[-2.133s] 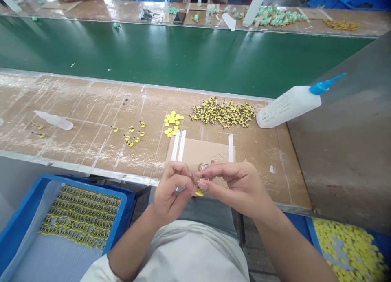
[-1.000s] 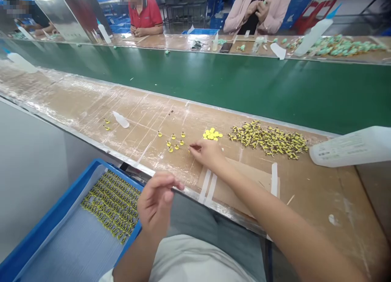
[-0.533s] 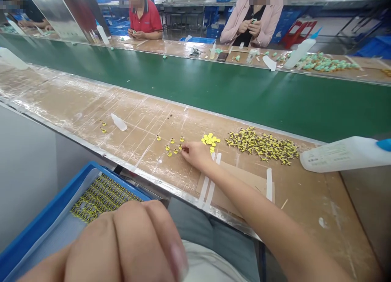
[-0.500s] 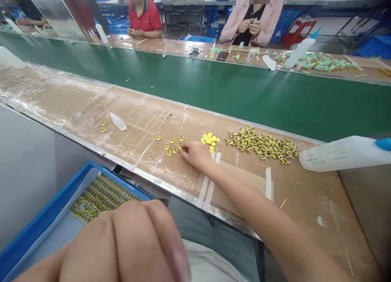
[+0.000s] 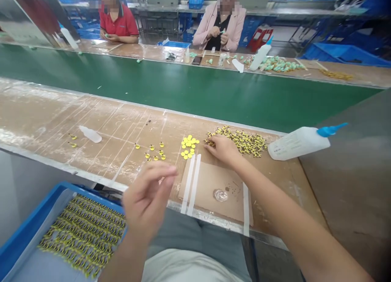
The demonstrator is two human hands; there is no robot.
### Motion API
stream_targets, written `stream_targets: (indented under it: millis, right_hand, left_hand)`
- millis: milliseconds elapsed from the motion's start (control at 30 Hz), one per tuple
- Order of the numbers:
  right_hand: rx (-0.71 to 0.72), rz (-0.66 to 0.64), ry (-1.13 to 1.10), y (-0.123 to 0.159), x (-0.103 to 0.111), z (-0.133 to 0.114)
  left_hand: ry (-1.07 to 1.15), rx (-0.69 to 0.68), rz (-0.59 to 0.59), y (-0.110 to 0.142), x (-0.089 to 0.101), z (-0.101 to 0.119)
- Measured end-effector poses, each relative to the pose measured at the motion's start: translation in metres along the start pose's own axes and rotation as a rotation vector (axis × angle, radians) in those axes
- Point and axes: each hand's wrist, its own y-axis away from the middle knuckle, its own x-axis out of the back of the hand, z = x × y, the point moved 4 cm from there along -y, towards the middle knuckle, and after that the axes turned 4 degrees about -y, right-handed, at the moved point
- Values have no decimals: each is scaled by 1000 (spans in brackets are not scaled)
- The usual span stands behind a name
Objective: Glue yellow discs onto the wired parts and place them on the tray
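Observation:
My right hand (image 5: 224, 148) reaches to the left edge of a pile of small yellow-and-black pieces (image 5: 249, 141), its fingertips pinched among them. My left hand (image 5: 148, 196) hovers over the table's near edge, thumb and fingers drawn together; anything between them is too small to make out. Between the hands lie flat yellow discs (image 5: 188, 142). Several discs with a dark piece standing on them (image 5: 152, 147) are spread out further left. A cardboard sheet (image 5: 210, 184), held by white tape, carries a small clear round blob of glue or plastic (image 5: 220, 195).
A white bottle with a blue nozzle (image 5: 301, 143) leans right of the pile. A small white bottle (image 5: 90, 134) lies left. A blue tray (image 5: 58, 189) holds rows of yellow-and-black pieces. Beyond the green conveyor belt (image 5: 171, 82), two people handle small green pieces.
My right hand has gone from the standing pieces on the left to the pile on the right. My left hand has moved away from the camera toward the table edge. The view has turned right.

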Motion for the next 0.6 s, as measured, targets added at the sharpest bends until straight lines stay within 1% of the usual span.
stream_targets:
  millis: [33,100,133,167,233,300,433,500,600]
  right_hand:
    - [11,2,-9,3,-1,7]
    - [35,14,-38,9,-6,15]
    - [48,21,-57,11,-8,16]
    - [62,28,-79,12,-11,16]
    - [88,40,-136,14,-14,15]
    - [102,51,-213,16,-15,16]
    - [67,106,-445,19,-10,24]
    - [-4,164,-594,22,-7,30]
    - [-172,251,-863,29,-4,42]
  left_hand:
    - [-131,55,-87,-2,-17,-22]
    - [-310,104,-244,-3,-48,-66]
    - [-389,107,-275,-3,-60,-86]
    - [-470,99,-280,-4,-70,-104]
    - [-613,77,-321,-9,-85,-130]
    - [-713,58,-347,-18,-97,-144]
    - [-783,60,-367,-43,-116,-153]
    - [-796,66,-387,-53,-123,-156]
    - [-783,79,-410,-60,-129,-161]
